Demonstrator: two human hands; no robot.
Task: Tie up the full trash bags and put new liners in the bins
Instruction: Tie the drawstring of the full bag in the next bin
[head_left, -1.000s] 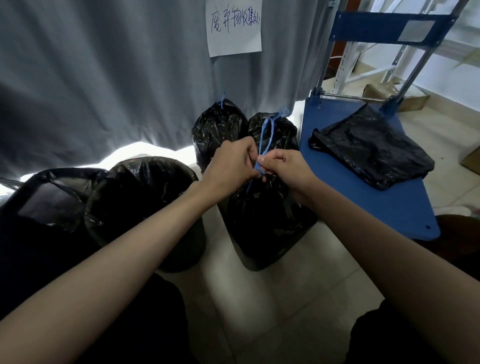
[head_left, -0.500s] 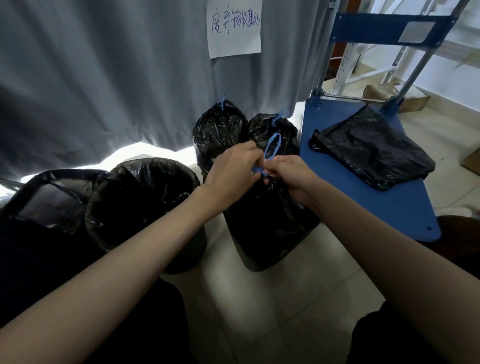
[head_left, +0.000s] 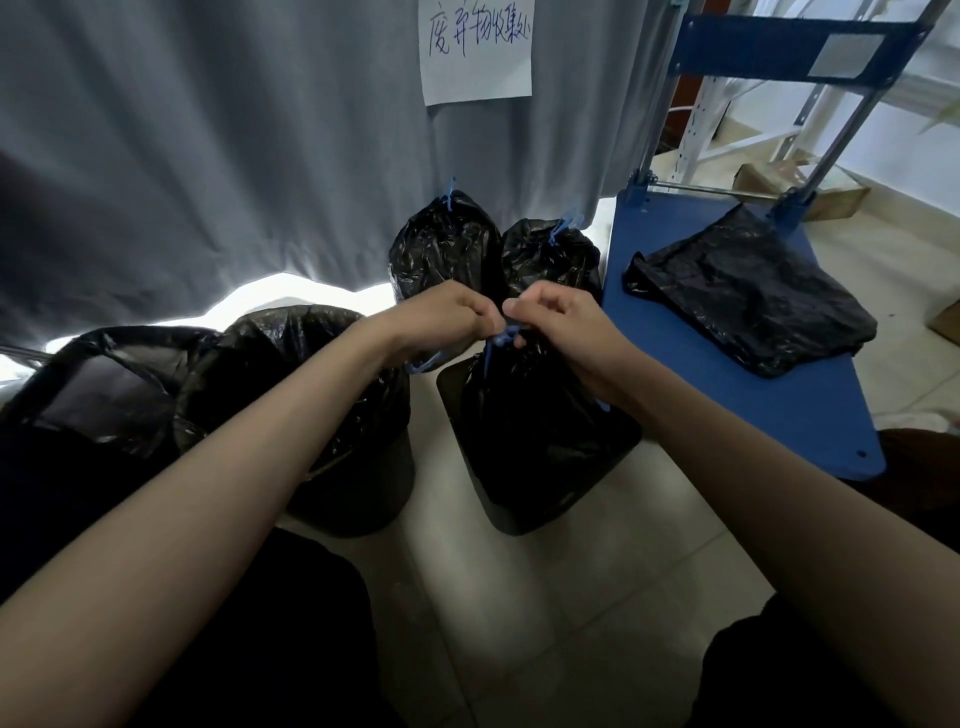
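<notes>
Knot loop has shrunk: left hand (head_left: 441, 322) and right hand (head_left: 563, 332) pinch blue drawstring (head_left: 503, 340) ends over centre-frame trash bag (head_left: 535, 431), nearly tied.

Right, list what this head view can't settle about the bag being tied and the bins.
- Knot on the blue drawstring: covered by the left hand and right hand, so whether it is finished cannot be told.
- Contents of the front trash bag: opaque black plastic.
- Inside of the round bin: liner too dark.
- Leftmost bin: partly hidden by the left forearm and in deep shadow.
</notes>
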